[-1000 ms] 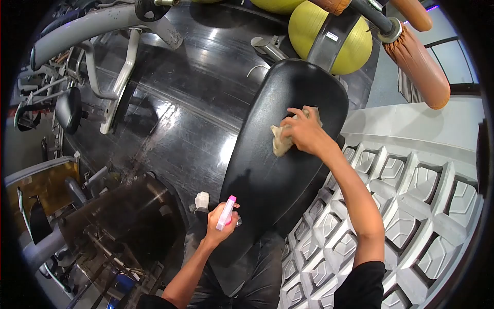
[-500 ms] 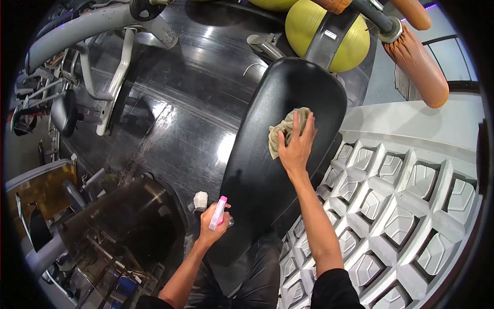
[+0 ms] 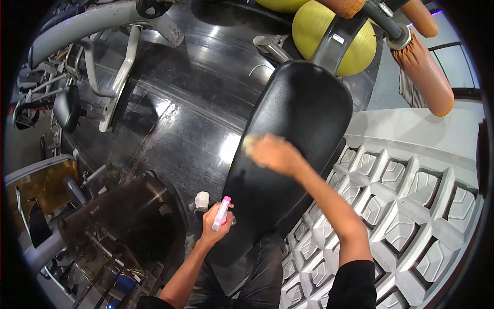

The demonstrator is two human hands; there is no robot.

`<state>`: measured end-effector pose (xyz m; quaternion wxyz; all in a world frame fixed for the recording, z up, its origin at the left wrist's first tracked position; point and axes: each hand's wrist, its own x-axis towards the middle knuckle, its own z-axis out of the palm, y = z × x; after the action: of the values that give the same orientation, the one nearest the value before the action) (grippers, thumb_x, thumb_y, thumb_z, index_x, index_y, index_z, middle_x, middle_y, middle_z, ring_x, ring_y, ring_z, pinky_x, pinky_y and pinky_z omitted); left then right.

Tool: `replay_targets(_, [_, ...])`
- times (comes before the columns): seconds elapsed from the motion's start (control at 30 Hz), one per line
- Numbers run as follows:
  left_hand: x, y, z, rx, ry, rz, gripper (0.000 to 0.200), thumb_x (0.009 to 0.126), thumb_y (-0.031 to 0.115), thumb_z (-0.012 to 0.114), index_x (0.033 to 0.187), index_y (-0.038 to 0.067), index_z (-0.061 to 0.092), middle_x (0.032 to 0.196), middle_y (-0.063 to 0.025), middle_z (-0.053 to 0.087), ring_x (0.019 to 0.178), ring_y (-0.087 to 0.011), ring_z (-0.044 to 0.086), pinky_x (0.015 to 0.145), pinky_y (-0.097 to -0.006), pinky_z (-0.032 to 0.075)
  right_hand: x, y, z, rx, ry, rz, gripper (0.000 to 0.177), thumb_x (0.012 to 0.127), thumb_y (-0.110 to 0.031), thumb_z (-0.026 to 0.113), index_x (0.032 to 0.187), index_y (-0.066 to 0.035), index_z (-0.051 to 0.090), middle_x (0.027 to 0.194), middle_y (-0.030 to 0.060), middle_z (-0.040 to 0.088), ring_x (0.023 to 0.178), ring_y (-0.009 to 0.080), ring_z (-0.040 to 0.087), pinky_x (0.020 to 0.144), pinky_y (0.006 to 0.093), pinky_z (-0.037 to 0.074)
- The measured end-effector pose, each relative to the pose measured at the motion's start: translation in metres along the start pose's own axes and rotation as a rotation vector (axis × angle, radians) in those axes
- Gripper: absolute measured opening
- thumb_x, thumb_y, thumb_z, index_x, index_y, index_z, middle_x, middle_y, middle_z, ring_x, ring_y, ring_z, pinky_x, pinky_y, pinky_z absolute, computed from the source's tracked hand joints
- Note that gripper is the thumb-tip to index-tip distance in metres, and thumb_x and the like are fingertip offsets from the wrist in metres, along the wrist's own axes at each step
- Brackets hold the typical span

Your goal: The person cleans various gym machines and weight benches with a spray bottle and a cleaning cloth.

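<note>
Two jobs, two hands: the left hand (image 3: 211, 228) has its fingers clamped round a pink-and-white plastic spray bottle (image 3: 221, 215) at seven o'clock – likely leaving the long, black padded bench (image 3: 303, 100) free for the right hand (image 3: 278, 155), blurred, finger spacing untellable, with a pale fabric cloth (image 3: 250, 144) at the pad's nine o'clock edge.

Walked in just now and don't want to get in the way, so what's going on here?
Someone is at a black padded bench, with their right hand holding a pale cloth at its left edge. That hand is blurred, so it looks to be moving; whether the cloth presses on the padding is hard to tell. Their left hand grips a pink and white spray bottle beside the bench's near part. A yellow ball sits beyond the far end.
</note>
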<state>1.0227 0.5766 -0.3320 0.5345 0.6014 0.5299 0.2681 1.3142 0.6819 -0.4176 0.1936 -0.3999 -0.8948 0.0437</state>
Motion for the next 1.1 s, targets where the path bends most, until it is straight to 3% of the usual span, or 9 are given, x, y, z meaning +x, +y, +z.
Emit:
replay_targets(0.2, [-0.007, -0.001, 0.006, 0.028, -0.009, -0.007, 0.021, 0.078, -0.007, 0.061, 0.098, -0.002, 0.061, 0.086, -0.0125, 0.066, 0.066, -0.0213, 0.067, 0.060, -0.0311, 0.053, 0.069, 0.031, -0.025, 0.112, 0.194, 0.824, 0.033, 0.087, -0.001, 0.051, 0.116, -0.008, 0.063, 0.118, 0.0139, 0.061, 0.108, 0.0313, 0.059, 0.096, 0.0412, 0.047])
replay_targets(0.23, [-0.008, -0.002, 0.008, 0.021, 0.000, 0.003, 0.021, 0.078, -0.007, 0.061, 0.098, -0.002, 0.061, 0.086, -0.0126, 0.066, 0.066, -0.0214, 0.067, 0.060, -0.0310, 0.053, 0.047, 0.018, 0.032, 0.173, 0.381, 0.617, 0.029, 0.087, 0.000, 0.050, 0.113, -0.006, 0.063, 0.116, 0.0132, 0.062, 0.111, 0.0289, 0.059, 0.098, 0.0397, 0.046])
replay_targets(0.37, [-0.013, 0.009, 0.007, -0.035, 0.016, -0.069, 0.021, 0.078, -0.007, 0.061, 0.098, -0.002, 0.062, 0.087, -0.0125, 0.066, 0.066, -0.0211, 0.067, 0.061, -0.0310, 0.053, 0.017, -0.121, 0.052, 0.353, -0.027, 0.131, 0.021, 0.082, -0.010, 0.059, 0.101, -0.008, 0.065, 0.110, 0.0063, 0.065, 0.112, 0.0214, 0.060, 0.101, 0.0352, 0.046])
replay_targets(0.47, [-0.013, 0.003, 0.006, 0.007, 0.010, -0.031, 0.022, 0.078, -0.007, 0.061, 0.099, -0.002, 0.062, 0.087, -0.0119, 0.067, 0.066, -0.0197, 0.067, 0.061, -0.0307, 0.053, 0.019, -0.094, 0.058, 0.198, 0.039, -0.088, 0.019, 0.080, -0.014, 0.058, 0.096, -0.008, 0.064, 0.100, 0.0072, 0.065, 0.097, 0.0210, 0.064, 0.093, 0.0371, 0.051])
replay_targets(0.5, [-0.014, 0.001, 0.004, 0.022, 0.009, -0.019, 0.022, 0.078, -0.007, 0.061, 0.100, -0.001, 0.062, 0.087, -0.0116, 0.067, 0.066, -0.0194, 0.067, 0.061, -0.0304, 0.053, 0.032, -0.072, 0.043, 0.108, -0.116, -0.020, 0.014, 0.079, -0.014, 0.058, 0.090, -0.009, 0.065, 0.096, 0.0060, 0.066, 0.094, 0.0199, 0.064, 0.092, 0.0367, 0.051])
replay_targets(0.6, [-0.015, -0.001, 0.004, -0.008, 0.024, 0.005, 0.023, 0.078, -0.007, 0.061, 0.100, -0.001, 0.062, 0.088, -0.0114, 0.067, 0.066, -0.0194, 0.067, 0.061, -0.0302, 0.053, 0.062, 0.043, -0.005, -0.058, 0.316, 0.127, 0.015, 0.082, -0.011, 0.059, 0.095, -0.010, 0.066, 0.100, 0.0068, 0.066, 0.099, 0.0267, 0.061, 0.089, 0.0397, 0.051])
replay_targets(0.7, [-0.020, -0.005, 0.005, -0.019, 0.029, -0.013, 0.022, 0.079, -0.007, 0.061, 0.100, -0.001, 0.062, 0.088, -0.0114, 0.067, 0.066, -0.0191, 0.067, 0.062, -0.0301, 0.053, 0.061, 0.095, -0.044, -0.236, 0.314, 0.565, 0.039, 0.082, -0.001, 0.053, 0.117, -0.013, 0.066, 0.117, 0.0112, 0.063, 0.115, 0.0308, 0.056, 0.098, 0.0368, 0.046])
replay_targets(0.8, [-0.025, 0.000, 0.005, -0.035, 0.018, -0.021, 0.022, 0.079, -0.007, 0.062, 0.100, -0.001, 0.062, 0.089, -0.0114, 0.067, 0.067, -0.0190, 0.068, 0.062, -0.0302, 0.054, 0.053, 0.037, -0.009, 0.032, 0.216, 0.714, 0.043, 0.082, 0.003, 0.048, 0.117, -0.014, 0.067, 0.124, 0.0139, 0.059, 0.122, 0.0332, 0.052, 0.104, 0.0400, 0.042])
replay_targets(1.1, [-0.034, -0.014, -0.010, 0.042, -0.065, -0.022, 0.022, 0.078, -0.005, 0.063, 0.099, -0.001, 0.062, 0.084, -0.0120, 0.065, 0.067, -0.0211, 0.067, 0.062, -0.0324, 0.053, -0.062, -0.228, 0.075, 0.195, -0.215, 0.293, 0.033, 0.088, -0.019, 0.051, 0.118, -0.016, 0.063, 0.130, 0.0060, 0.057, 0.129, 0.0215, 0.047, 0.110, 0.0412, 0.033])
